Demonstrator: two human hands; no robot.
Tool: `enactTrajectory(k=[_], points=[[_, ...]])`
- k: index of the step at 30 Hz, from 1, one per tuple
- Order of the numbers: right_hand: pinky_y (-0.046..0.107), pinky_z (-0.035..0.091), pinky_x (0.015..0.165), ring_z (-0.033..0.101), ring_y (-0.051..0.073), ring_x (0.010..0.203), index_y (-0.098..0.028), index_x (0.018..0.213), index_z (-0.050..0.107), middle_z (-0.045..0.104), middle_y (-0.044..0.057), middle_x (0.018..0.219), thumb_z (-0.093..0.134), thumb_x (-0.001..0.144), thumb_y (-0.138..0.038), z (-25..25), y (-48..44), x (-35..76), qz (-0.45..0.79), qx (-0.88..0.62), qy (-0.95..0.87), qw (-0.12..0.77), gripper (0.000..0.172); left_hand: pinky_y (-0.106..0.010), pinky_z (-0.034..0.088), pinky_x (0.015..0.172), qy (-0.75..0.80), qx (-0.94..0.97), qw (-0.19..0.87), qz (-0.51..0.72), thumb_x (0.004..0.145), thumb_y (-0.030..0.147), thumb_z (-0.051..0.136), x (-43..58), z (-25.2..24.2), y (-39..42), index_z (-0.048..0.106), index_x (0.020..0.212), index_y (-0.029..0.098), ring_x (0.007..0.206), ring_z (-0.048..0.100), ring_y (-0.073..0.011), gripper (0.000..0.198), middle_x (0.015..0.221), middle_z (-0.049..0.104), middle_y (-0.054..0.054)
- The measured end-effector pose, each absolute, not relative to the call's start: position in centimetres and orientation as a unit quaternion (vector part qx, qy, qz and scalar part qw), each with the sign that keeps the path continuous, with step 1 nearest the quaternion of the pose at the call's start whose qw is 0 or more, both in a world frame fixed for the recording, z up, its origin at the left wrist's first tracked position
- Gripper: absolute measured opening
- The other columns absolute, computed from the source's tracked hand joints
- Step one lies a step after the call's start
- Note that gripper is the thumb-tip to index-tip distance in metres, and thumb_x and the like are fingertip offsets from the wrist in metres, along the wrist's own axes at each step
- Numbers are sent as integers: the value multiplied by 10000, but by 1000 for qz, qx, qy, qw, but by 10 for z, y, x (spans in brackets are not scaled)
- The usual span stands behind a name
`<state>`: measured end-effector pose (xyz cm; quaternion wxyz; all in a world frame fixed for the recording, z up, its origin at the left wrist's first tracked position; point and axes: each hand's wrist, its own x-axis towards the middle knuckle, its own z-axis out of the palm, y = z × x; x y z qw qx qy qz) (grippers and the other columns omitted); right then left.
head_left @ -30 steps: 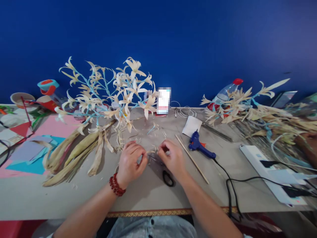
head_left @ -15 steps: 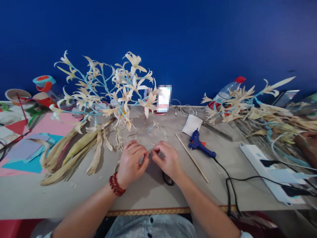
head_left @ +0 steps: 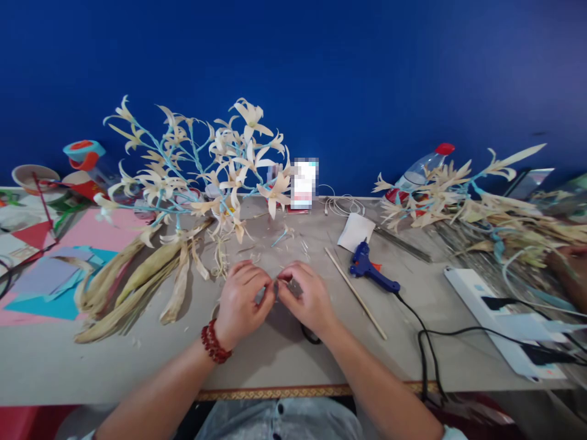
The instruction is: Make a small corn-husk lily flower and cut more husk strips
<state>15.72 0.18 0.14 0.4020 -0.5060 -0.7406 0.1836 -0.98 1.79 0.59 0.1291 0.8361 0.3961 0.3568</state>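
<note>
My left hand (head_left: 242, 300) and my right hand (head_left: 306, 297) are together over the middle of the grey table (head_left: 257, 360), fingertips touching. Both are pinched round a small thin piece that I cannot make out. A red bead bracelet (head_left: 213, 342) is on my left wrist. Black scissors (head_left: 310, 333) lie under my right hand, mostly hidden. Dried corn husks (head_left: 137, 281) lie to the left of my left hand. A branch of pale husk flowers on blue stems (head_left: 206, 165) stands behind them.
A wooden stick (head_left: 355, 292) and a blue glue gun (head_left: 369, 269) with a black cord (head_left: 426, 348) lie right of my hands. A white power strip (head_left: 495, 318), more husk flowers (head_left: 458, 195) and a plastic bottle (head_left: 417, 171) are at the right. Coloured paper (head_left: 50, 275) covers the left. Another person's hand (head_left: 568, 269) is at the right edge.
My right hand has moved left to meet my left hand, closing the gap between the fingertips. The scissors are now more hidden under it.
</note>
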Motion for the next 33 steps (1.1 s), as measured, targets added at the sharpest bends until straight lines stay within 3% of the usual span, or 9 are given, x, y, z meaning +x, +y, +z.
enactTrajectory(k=[9,13,16,19,23,30,33], points=[[292,409,674,539,184,714,-206,709,525,571,17,717,551,789,-138,-4,9,176,146,-544,-712,419,108,-423,421,936,394,828,126,379,803,112,525,-11,3,19,562,722,203,737,577,-180,127,714,635,-19],[308,431,730,555,190,760,-199,795,548,582,37,780,505,829,-160,3,8,179,156,-526,-700,456,68,-434,420,929,401,824,126,381,809,125,528,-12,3,20,563,726,208,742,584,-190,123,721,640,-22],[312,446,748,567,204,813,-196,881,570,593,51,836,539,831,-208,7,4,167,191,-508,-729,418,59,-432,419,933,395,829,134,372,816,128,526,-11,4,20,554,732,207,741,584,-186,118,721,636,-18],[301,447,716,568,202,787,-204,809,572,595,40,786,564,816,-196,4,2,157,190,-520,-734,393,13,-428,419,940,396,827,135,377,817,127,528,-9,5,19,549,734,206,743,583,-183,116,721,633,-17],[285,440,684,567,186,740,-209,747,562,597,22,736,569,815,-170,-3,4,157,188,-522,-734,392,78,-422,423,942,392,826,134,383,808,123,537,-8,3,18,552,734,205,736,581,-180,111,720,634,-17],[303,432,693,576,197,735,-208,757,560,613,29,752,533,817,-171,-1,9,180,145,-567,-691,424,76,-430,440,915,411,804,124,412,800,120,533,-13,0,19,560,734,208,723,579,-191,114,707,624,-24],[309,446,737,581,202,787,-203,854,573,616,43,822,528,822,-197,4,6,175,170,-538,-705,429,56,-428,441,912,408,809,125,405,800,126,538,-13,1,20,560,734,206,720,576,-189,106,702,620,-21]])
